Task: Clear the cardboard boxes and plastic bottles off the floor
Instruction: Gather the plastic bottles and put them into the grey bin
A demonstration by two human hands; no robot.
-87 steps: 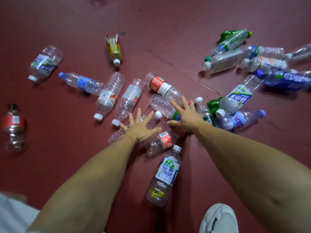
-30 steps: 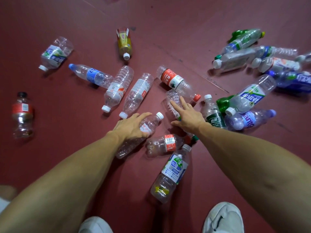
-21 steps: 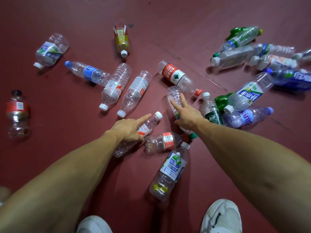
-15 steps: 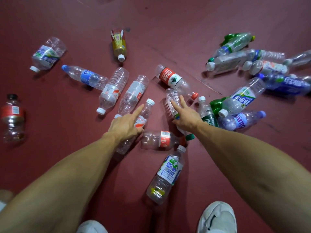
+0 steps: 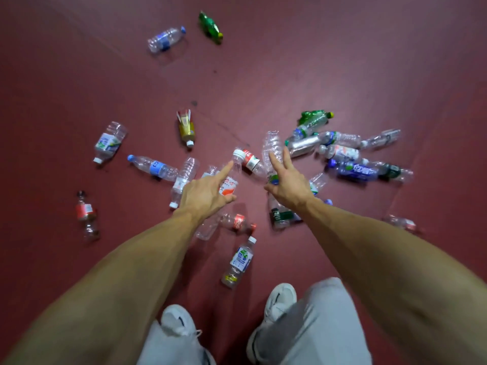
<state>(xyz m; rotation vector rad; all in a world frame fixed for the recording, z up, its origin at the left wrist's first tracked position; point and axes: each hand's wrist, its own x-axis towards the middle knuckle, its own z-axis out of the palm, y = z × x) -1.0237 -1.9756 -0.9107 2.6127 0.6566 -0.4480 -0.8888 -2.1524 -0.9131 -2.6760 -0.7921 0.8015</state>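
1. Dark red floor (image 5: 79, 80) fills the head view, strewn with empty plastic bottles lying on their sides.
2. The left hand (image 5: 207, 197) grips a clear bottle with an orange-and-white label (image 5: 229, 184). Its index finger lies straight along the bottle towards the white cap, and the thumb wraps round from below.
3. The right hand (image 5: 290, 187) holds a ribbed clear bottle (image 5: 272, 147) base-up, with two fingers stretched along its side. How the other fingers lie cannot be seen.
4. A red-labelled bottle (image 5: 250, 162) lies between the two held bottles.
5. A heap of bottles (image 5: 342, 154) lies close together on the right, some touching.
6. To the left lie a blue-capped bottle (image 5: 154, 167), a gold-labelled bottle (image 5: 186, 129) and a white-capped bottle (image 5: 109, 142), with a dark-capped one (image 5: 85, 214) well apart.
7. Far off lie a green bottle (image 5: 210, 27) and a blue-labelled bottle (image 5: 164, 39).
8. A bottle with a blue-green label (image 5: 238, 262) lies just ahead of the white shoes (image 5: 279, 301) and grey trousers (image 5: 316, 327).
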